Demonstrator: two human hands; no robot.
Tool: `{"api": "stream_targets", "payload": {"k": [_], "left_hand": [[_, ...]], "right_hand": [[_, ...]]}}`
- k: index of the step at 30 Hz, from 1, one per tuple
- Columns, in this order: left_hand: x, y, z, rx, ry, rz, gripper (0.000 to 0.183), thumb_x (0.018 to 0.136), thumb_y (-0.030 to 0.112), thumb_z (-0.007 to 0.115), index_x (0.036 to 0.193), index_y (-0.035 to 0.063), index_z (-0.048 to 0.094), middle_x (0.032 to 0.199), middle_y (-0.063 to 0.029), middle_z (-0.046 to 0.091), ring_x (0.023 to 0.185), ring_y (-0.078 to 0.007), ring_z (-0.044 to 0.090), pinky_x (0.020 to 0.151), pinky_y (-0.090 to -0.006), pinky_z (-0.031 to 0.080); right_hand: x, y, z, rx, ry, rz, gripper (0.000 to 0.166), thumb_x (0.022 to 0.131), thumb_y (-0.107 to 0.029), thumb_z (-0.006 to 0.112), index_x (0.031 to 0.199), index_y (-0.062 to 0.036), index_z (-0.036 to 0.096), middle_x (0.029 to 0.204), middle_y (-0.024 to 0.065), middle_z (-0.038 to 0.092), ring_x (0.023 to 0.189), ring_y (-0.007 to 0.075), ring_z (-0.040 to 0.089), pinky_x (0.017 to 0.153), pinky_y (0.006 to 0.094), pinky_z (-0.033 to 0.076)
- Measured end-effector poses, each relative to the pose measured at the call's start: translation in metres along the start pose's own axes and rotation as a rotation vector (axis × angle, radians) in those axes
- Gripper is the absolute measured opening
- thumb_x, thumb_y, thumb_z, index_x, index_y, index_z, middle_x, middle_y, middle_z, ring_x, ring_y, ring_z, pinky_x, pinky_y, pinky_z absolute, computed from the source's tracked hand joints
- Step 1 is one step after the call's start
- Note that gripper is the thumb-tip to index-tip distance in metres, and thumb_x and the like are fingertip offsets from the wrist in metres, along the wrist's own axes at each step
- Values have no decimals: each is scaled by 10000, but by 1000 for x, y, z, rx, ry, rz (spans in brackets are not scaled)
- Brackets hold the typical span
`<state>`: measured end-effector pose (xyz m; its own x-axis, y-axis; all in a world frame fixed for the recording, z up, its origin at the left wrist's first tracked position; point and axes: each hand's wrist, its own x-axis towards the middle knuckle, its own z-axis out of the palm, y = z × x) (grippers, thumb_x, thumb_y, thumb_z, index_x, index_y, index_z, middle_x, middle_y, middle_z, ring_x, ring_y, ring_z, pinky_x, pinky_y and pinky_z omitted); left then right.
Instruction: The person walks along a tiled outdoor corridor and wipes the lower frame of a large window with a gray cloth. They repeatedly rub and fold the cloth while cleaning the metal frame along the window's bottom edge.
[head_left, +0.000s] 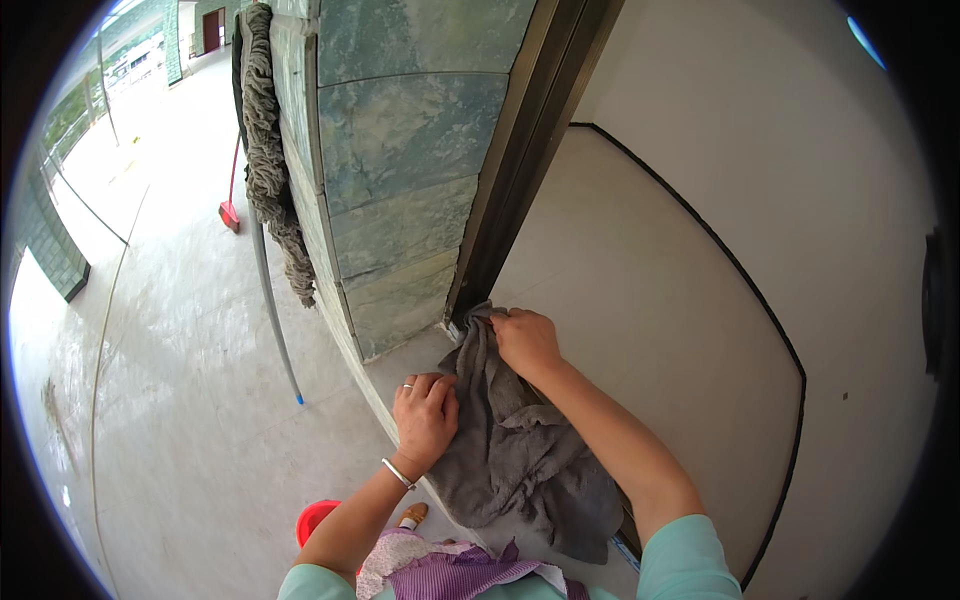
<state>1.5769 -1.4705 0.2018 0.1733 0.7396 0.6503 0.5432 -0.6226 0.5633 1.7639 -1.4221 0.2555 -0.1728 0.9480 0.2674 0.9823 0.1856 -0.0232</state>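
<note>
A large grey terry cloth (525, 457) hangs in folds over the sill at the foot of a dark metal door frame (536, 142). My right hand (526, 341) grips its bunched upper end, pressed into the corner where frame and sill meet. Lower and to the left, my left hand (425, 416), with a ring and a bracelet, has its fingers curled at the cloth's left edge; the fingertips are partly hidden. Beneath the cloth, most of the sill track is covered.
Green stone tiles (412, 142) face the wall end beside the frame. A string mop (266, 135) leans there, near a grey pole (274, 315). A red bucket (316, 519) stands by my left forearm. Farther off are a red broom (229, 216) and a hose (97, 360).
</note>
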Motion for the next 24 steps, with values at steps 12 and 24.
{"api": "stream_targets", "payload": {"k": [12, 24], "left_hand": [[0, 2, -6, -70, 40, -70, 156, 730, 7, 584, 879, 46, 609, 832, -85, 586, 783, -267, 548, 686, -355, 420], [2, 1, -2, -94, 96, -134, 119, 747, -2, 568, 857, 32, 593, 804, -110, 578, 751, -289, 542, 676, -364, 423]], "right_hand": [[8, -1, -20, -201, -122, -206, 88, 720, -161, 577, 718, -99, 641, 741, 52, 607, 760, 226, 589, 607, 330, 478], [19, -49, 9, -312, 149, -177, 72, 684, -108, 566, 704, -67, 622, 721, 92, 607, 716, 250, 602, 569, 333, 494]]}}
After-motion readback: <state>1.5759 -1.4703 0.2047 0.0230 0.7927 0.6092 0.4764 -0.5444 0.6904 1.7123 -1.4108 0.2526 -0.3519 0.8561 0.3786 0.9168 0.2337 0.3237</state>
